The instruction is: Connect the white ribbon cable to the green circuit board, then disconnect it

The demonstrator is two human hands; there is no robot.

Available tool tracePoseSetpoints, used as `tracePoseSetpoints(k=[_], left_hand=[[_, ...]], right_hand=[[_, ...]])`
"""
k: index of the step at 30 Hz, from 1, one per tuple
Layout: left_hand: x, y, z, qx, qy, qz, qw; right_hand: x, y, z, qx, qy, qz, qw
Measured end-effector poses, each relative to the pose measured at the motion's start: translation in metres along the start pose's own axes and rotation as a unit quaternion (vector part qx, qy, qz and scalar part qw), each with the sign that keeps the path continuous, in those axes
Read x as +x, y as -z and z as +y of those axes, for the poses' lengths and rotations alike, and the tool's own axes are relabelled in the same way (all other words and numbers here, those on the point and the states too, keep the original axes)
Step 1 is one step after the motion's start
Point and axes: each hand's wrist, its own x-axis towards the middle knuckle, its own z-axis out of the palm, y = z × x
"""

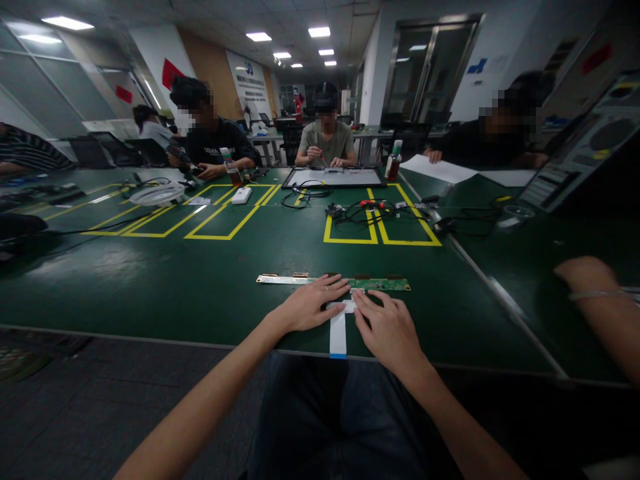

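A long, narrow circuit board [385, 285] lies crosswise on the green table before me, its left part pale with glare. From its middle a white flat ribbon cable [339, 333] runs toward me, folded near the board and ending in a blue tip at the table edge. My left hand [313, 303] rests flat, fingers stretched over the board's near edge and thumb beside the fold in the cable. Opposite it, my right hand [390, 327] has its fingers apart, fingertips at the connector [357, 291] where cable and board meet. Part of the connector is hidden beneath the fingers.
Beyond the board, yellow tape outlines [350, 241], black cables [305, 193] and a red-handled tool [373, 205] lie on the table. A co-worker opposite works over a framed panel [300, 177]. Another person's arm [600, 293] rests at right, near a computer case [585, 147].
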Motion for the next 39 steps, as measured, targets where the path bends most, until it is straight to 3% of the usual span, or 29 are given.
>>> tracePoseSetpoints(k=[9, 19, 32, 39], left_hand=[[-0.002, -0.002, -0.005, 0.012, -0.023, -0.002, 1.0], [-0.006, 0.003, 0.005, -0.022, -0.027, 0.016, 0.999], [-0.002, 0.004, 0.002, 0.015, -0.056, -0.016, 0.998], [-0.003, 0.004, 0.002, 0.012, -0.047, -0.021, 0.999]], right_hand=[[0.0, -0.002, 0.004, -0.007, -0.014, -0.001, 1.0], [0.002, 0.001, 0.006, 0.008, -0.008, -0.006, 1.0], [0.004, -0.002, 0.012, 0.036, -0.012, -0.014, 0.999], [-0.003, 0.0, 0.009, 0.027, -0.014, 0.027, 0.999]])
